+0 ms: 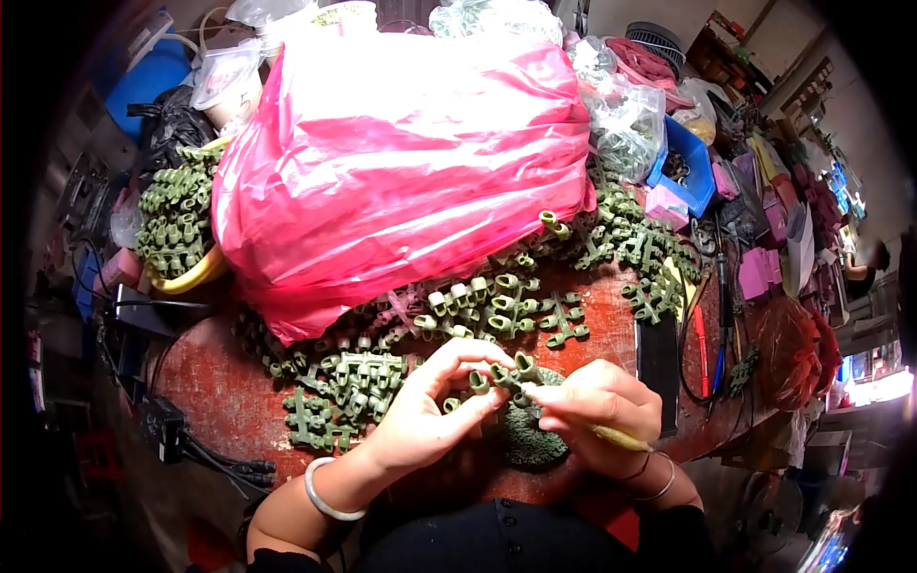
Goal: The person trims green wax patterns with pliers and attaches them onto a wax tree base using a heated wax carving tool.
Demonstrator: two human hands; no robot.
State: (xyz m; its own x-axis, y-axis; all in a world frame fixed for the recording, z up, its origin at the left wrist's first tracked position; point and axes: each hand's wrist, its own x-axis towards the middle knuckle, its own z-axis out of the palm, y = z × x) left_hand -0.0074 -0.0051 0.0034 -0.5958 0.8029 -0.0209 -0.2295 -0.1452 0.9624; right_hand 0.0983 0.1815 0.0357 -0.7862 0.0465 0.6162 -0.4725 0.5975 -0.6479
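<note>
My left hand pinches a green moulded piece with several short hollow tube ends. Close beside it, my right hand is closed around a slim pen-like tool with a yellowish handle; its tip, near the piece, is hard to make out. Under both hands lies a dark green, rough-textured round mound, partly covered by them. Similar green pieces are heaped to the left of my left hand, and a single one lies beyond my hands.
A large pink plastic bag spreads over the back of the red worn table. More green pieces fill a yellow-rimmed container at left. A blue bin, a red pen and cables are at right. A person is far right.
</note>
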